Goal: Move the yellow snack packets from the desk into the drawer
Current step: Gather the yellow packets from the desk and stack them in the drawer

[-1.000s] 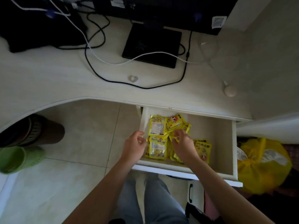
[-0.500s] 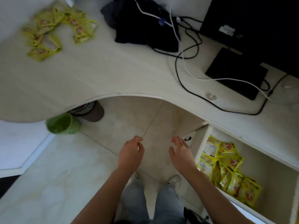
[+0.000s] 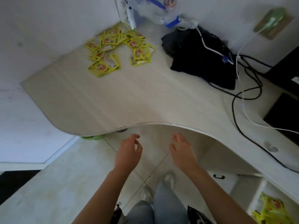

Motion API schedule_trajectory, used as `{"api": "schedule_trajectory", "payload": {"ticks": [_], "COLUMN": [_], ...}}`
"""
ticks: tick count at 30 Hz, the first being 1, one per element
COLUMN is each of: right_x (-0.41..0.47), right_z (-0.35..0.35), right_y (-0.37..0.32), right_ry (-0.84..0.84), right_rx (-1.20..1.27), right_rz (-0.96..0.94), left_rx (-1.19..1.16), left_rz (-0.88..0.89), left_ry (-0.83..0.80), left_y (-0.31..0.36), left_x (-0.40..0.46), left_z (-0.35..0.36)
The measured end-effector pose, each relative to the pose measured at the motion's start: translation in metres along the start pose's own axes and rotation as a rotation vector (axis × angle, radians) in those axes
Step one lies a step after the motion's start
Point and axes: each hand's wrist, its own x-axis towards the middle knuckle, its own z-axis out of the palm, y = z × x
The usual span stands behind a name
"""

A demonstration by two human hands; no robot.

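My left hand (image 3: pixel 127 153) and right hand (image 3: pixel 182 152) hang over the tiled floor (image 3: pixel 48 183), just short of the counter's (image 3: pixel 129 101) curved front edge, fingers (image 3: pixel 135 136) loosely spread and holding nothing. The open drawer (image 3: pixel 257 199) at lower right holds some yellow packets (image 3: pixel 271 209). A wide bare stretch of counter lies ahead. The remaining yellow snack packets (image 3: pixel 116 49) (glossy, scattered, overlapping) lie in the far corner, beside a black bag (image 3: pixel 199 57).

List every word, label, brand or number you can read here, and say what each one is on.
Nothing can be read.
Yellow snack packets on the desk: print and a red picture show, too blurred to read.
Packets in the drawer: print blurred, unreadable.
Clear plastic bag: blue and red markings, unreadable.
Black monitor base: no label visible.
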Motion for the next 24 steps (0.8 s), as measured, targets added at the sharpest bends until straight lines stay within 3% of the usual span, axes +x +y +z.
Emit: {"api": "schedule_trajectory", "payload": {"ticks": [16, 24], "right_x": [0.196, 0.282], "right_z": [-0.022, -0.035], "right_y": [-0.101, -0.134], "right_ry": [-0.166, -0.218], "right_rx": [-0.054, -0.074], "right_rz": [-0.261, -0.281], "left_rx": [-0.024, -0.081], "left_rz": [-0.235, -0.405], "left_ry": [0.181, 0.199], "left_y": [0.004, 0.001], "left_x": [0.155, 0.223], "left_z": [-0.068, -0.091]}}
